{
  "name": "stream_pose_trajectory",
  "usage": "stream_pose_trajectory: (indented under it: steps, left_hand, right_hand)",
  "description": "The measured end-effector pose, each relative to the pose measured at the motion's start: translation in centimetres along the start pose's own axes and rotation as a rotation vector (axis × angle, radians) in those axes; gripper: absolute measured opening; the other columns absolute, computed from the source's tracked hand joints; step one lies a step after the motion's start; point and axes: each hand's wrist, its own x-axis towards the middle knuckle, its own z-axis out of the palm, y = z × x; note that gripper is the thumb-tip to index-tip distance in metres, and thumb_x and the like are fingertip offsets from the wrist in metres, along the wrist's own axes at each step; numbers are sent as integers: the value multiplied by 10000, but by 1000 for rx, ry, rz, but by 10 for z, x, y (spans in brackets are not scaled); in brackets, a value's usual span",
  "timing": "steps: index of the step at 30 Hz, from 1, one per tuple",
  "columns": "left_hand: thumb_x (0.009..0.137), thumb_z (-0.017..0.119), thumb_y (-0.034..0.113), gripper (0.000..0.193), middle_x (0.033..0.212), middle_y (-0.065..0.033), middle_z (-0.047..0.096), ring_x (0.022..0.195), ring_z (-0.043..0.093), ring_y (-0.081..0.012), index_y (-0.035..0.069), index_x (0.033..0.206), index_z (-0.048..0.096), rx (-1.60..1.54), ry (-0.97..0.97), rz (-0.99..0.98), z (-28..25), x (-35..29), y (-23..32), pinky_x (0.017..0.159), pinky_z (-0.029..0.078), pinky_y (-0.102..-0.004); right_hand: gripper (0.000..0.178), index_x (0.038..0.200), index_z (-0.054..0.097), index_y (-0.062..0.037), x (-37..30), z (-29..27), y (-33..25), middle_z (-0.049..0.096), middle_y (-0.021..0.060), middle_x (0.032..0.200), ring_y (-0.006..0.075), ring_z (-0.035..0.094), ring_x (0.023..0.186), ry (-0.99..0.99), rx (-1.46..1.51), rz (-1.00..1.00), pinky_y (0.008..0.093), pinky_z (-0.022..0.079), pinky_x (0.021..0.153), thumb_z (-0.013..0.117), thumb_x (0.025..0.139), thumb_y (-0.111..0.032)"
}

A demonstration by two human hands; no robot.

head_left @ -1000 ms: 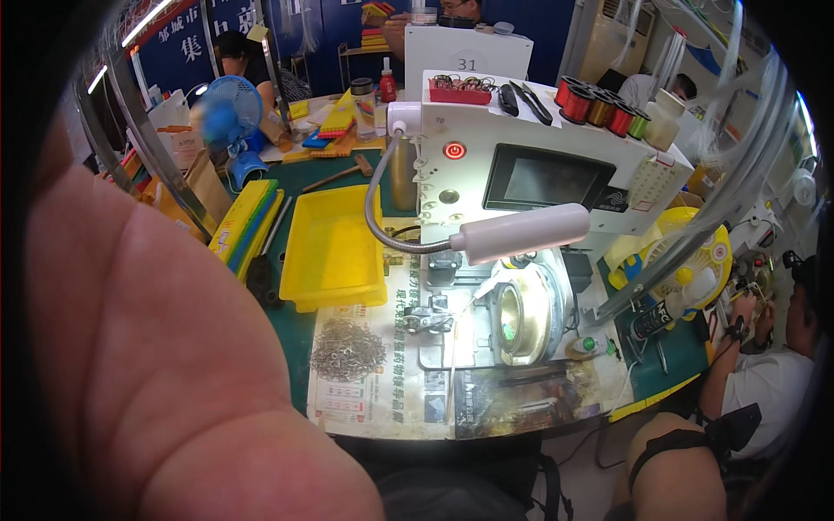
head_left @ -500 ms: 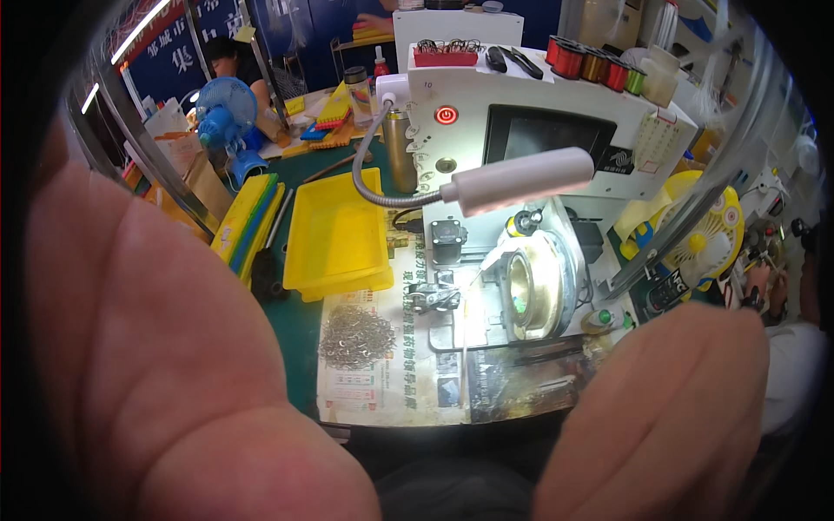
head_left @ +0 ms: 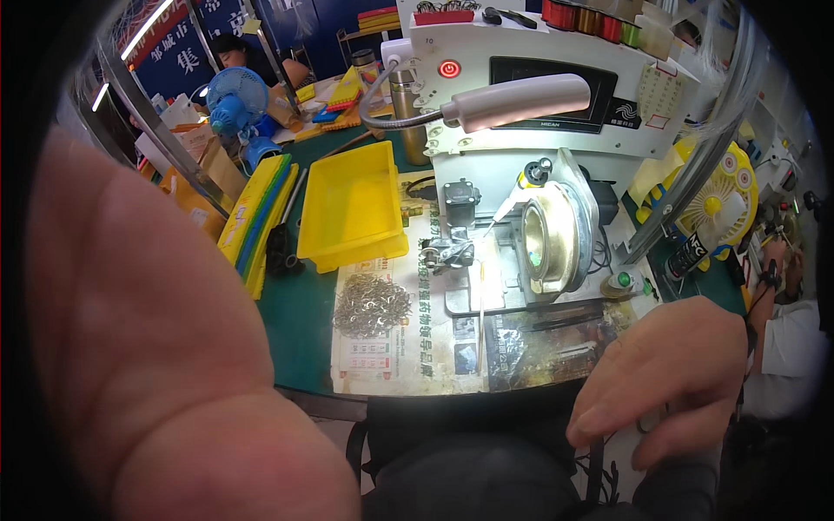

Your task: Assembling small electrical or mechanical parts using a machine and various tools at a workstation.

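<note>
My left hand fills the left side, very close to the camera, its palm and thumb base showing. Its fingers lie outside the picture, so their pose is hidden. My right hand hangs in front of the table's right front edge, fingers loosely bent, with a gap between them and nothing visible in it. Beyond it stands a white bench machine with a metal ring-shaped wheel and a small clamp. A pile of small metal hooks or rings lies on printed paper, left of the clamp. Neither hand touches these.
A yellow plastic bin stands behind the pile. A gooseneck lamp lights the machine from above. Thread spools sit on top of it. At right are a yellow fan and a small bottle. Another person sits far left.
My right hand has drawn back from the camera, looks smaller, and shows its fingers. The left hand has shifted slightly left. The table scene has moved a little up and right in the picture.
</note>
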Motion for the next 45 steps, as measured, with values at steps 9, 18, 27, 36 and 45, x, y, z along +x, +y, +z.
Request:
stream_pose_trajectory:
  steps: [9,18,27,36,45]
  left_hand:
    - [1018,457,448,373,1232,-62,606,1152,550,-308,183,1231,611,139,-34,26,-18,9,45,1050,381,-506]
    - [1048,430,500,623,1149,-261,638,1026,634,-399,-67,1183,649,-1233,-535,-839,11,-98,84,896,524,-486]
    - [922,723,421,556,988,-207,653,763,647,-328,-105,1095,668,-1342,79,-798,48,-123,119,635,514,-430]
    - [1050,548,333,425,1049,-287,642,623,631,-271,-49,1034,732,-1209,-22,-550,39,-125,89,509,511,-311]
    - [1091,391,460,575,1169,-398,608,601,599,-258,19,1110,759,-1139,192,-578,67,-119,124,559,549,-289]
  right_hand:
    - [291,1084,737,16,-21,51,26,763,143,909,252,739,770,610,-241,75,304,570,685,791,818,-91]
    - [192,1069,697,61,-71,81,109,743,133,934,186,715,878,1098,-191,469,295,555,804,630,895,17]
    - [124,1027,677,45,-94,82,152,704,111,906,163,686,827,1330,-247,457,282,547,767,596,967,-27]
    - [126,1025,663,48,-100,76,183,706,90,841,149,676,763,1396,-214,463,279,551,722,599,977,-49]
    - [137,1030,669,41,-100,78,187,698,86,814,143,671,733,1446,-161,456,274,550,697,610,979,-72]
